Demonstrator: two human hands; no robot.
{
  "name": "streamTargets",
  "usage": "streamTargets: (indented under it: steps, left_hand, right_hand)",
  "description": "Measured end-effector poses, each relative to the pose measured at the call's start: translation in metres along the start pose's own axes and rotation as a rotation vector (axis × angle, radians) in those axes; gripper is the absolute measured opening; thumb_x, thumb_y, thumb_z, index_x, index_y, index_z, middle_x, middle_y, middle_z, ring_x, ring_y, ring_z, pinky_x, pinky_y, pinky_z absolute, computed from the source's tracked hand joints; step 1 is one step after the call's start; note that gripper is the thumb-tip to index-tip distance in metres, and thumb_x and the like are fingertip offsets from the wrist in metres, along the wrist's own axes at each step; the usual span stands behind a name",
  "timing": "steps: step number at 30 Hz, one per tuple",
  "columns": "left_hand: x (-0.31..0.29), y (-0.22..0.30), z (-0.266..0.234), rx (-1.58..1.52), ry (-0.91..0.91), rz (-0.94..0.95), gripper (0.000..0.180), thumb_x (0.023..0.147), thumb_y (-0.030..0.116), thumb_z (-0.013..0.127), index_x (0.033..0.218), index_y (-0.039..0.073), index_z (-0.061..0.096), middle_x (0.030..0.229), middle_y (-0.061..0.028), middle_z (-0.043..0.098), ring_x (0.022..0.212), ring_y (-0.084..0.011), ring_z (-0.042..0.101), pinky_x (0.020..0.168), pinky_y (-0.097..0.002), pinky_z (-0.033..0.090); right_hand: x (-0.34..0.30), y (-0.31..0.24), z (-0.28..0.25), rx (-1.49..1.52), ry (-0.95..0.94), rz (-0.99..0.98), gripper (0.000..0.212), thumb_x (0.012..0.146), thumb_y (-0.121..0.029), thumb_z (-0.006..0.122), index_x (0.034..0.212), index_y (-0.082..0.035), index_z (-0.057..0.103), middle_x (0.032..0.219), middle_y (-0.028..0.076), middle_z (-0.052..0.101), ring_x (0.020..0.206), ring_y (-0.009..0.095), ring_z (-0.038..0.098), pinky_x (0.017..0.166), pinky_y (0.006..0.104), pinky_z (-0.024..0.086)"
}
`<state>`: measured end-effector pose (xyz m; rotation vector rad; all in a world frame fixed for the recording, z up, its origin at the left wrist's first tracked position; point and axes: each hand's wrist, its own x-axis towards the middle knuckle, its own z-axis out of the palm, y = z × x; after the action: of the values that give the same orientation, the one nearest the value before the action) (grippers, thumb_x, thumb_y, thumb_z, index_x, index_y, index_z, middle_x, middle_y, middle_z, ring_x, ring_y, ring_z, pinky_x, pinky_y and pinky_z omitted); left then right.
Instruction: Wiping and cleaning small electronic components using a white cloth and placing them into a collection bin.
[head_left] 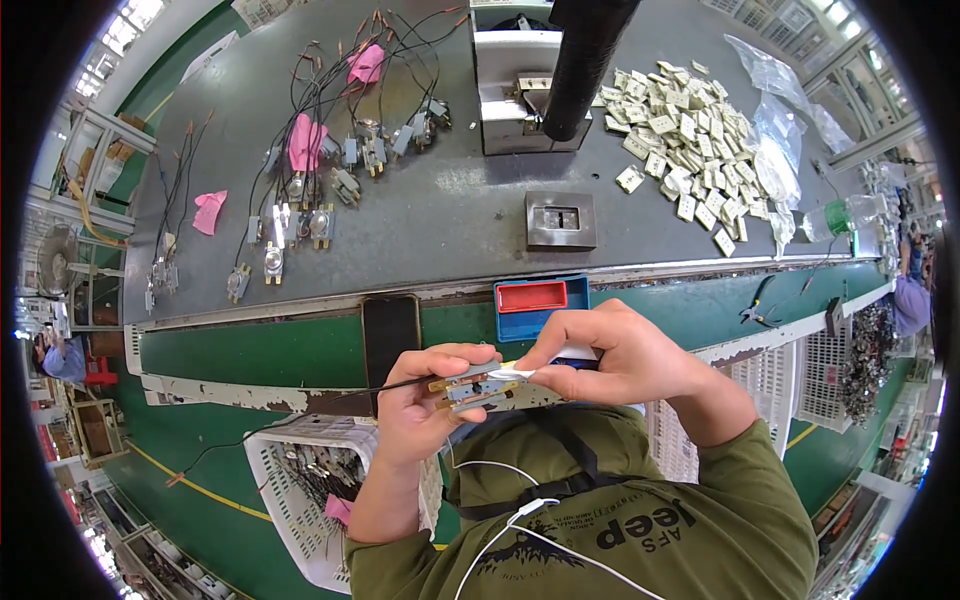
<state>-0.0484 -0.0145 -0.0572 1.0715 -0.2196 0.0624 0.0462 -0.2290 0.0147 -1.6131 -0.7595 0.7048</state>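
Note:
In front of my chest, my left hand (425,398) is closed round a small grey-and-brass electrical part (468,387), from which a dark wire runs off to the left. My right hand (635,355) comes in from the other side, thumb and forefinger pinched on a small white piece (512,373) that meets the part's right end. Whether the white piece is seated or only touching, I cannot tell. Just beyond my fingers a blue tray (517,328) bears a smaller red tray (531,295). Behind my left hand lies a black phone (391,335).
Wired grey parts (322,225) and pink scraps (306,142) lie at the bench's left. A steel fixture block (560,221) sits mid-bench, below a press-like machine with a black column (580,75). Cream blocks (690,140) are heaped right. Pliers (760,305) lie near the front; a basket (300,500) stands lower left.

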Motion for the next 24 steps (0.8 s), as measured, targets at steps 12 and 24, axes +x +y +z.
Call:
streamTargets:
  steps: [12,24]
  left_hand:
    - [0.0009,0.0011,0.0006,-0.011,0.005,-0.01,0.046,0.07,-0.004,0.076,0.108,0.004,0.05,0.118,-0.0225,0.057,0.112,-0.0304,0.056,0.094,-0.0424,0.049]
    - [0.0,0.0014,0.0007,-0.008,-0.006,-0.003,0.047,0.07,-0.003,0.077,0.109,0.004,0.05,0.118,-0.0223,0.057,0.112,-0.031,0.056,0.094,-0.0428,0.049]
  right_hand:
    - [0.0001,0.0012,0.0005,-0.008,0.018,-0.034,0.01,0.086,-0.01,0.062,0.094,-0.004,0.063,0.067,0.006,0.062,0.056,0.014,0.059,0.053,0.0275,0.044]
    - [-0.0005,0.0001,0.0017,-0.022,0.02,-0.035,0.01,0.086,-0.011,0.063,0.094,-0.004,0.064,0.065,0.006,0.061,0.055,0.014,0.059,0.053,0.0271,0.044]
